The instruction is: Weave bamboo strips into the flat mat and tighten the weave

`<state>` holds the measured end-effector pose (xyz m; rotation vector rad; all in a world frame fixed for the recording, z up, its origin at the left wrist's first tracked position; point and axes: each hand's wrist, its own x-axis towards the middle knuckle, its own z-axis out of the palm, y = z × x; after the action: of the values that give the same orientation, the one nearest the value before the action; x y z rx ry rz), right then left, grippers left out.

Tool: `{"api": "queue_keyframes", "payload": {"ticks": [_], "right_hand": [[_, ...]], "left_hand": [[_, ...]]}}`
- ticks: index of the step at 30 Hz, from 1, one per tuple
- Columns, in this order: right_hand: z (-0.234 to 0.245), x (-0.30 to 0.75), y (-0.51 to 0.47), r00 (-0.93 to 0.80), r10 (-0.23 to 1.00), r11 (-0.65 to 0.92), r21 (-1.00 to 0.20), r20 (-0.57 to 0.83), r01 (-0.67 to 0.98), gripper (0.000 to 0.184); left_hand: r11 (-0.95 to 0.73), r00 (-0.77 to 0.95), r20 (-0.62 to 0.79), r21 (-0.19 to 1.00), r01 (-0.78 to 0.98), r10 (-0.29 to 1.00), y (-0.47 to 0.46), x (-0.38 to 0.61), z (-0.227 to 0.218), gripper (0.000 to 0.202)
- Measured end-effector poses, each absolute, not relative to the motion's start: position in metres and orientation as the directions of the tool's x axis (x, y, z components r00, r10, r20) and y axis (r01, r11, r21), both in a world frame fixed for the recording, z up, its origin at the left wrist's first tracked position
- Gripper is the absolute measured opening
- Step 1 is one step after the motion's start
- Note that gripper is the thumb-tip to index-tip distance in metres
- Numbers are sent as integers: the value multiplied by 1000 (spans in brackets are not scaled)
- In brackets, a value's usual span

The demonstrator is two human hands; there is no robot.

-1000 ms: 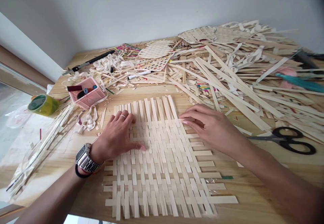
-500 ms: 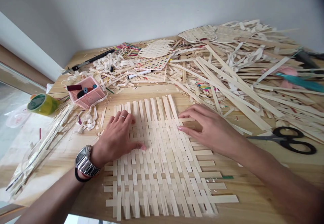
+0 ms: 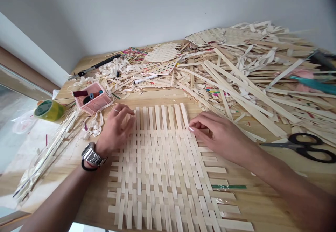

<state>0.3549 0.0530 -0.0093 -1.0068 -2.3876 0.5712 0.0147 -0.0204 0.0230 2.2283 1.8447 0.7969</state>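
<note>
A flat woven mat of pale bamboo strips (image 3: 160,169) lies on the wooden table, with loose strip ends sticking out along every side. My left hand (image 3: 117,128) hovers at the mat's upper left edge, its fingers curled and holding nothing. My right hand (image 3: 217,131) rests at the upper right corner, its fingers curled over a horizontal bamboo strip (image 3: 168,132). That strip runs across the mat's top rows, and its right end is hidden under my right hand. A silver wristwatch (image 3: 91,156) sits on my left wrist.
Beyond the mat, a heap of loose bamboo strips and offcuts (image 3: 249,85) covers the back of the wooden table (image 3: 157,97). Black-handled scissors (image 3: 307,148) lie right, a pink box (image 3: 91,98) and tape roll (image 3: 48,110) left, and a craft knife (image 3: 94,65) behind.
My left hand has lifted off the mat and moved up to its left edge. My right fingers have curled in over the top horizontal strip. The view has shifted slightly.
</note>
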Motion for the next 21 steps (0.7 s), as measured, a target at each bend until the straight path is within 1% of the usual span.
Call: {"api": "queue_keyframes", "payload": {"ticks": [5, 10, 14, 21], "right_hand": [[-10, 356, 56, -618, 742, 631, -581, 258, 515, 14], [-8, 356, 58, -612, 760, 587, -635, 218, 502, 19], [-10, 356, 59, -603, 766, 578, -651, 224, 492, 20], [-14, 357, 60, -603, 761, 586, -652, 239, 481, 20]], "left_hand": [[-182, 19, 319, 491, 852, 948, -11, -2, 17, 19], [-122, -47, 267, 582, 804, 962, -6, -9, 4, 26], [-123, -46, 265, 587, 800, 963, -5, -11, 1, 27], [-128, -11, 238, 562, 817, 971, -6, -9, 0, 26]]}}
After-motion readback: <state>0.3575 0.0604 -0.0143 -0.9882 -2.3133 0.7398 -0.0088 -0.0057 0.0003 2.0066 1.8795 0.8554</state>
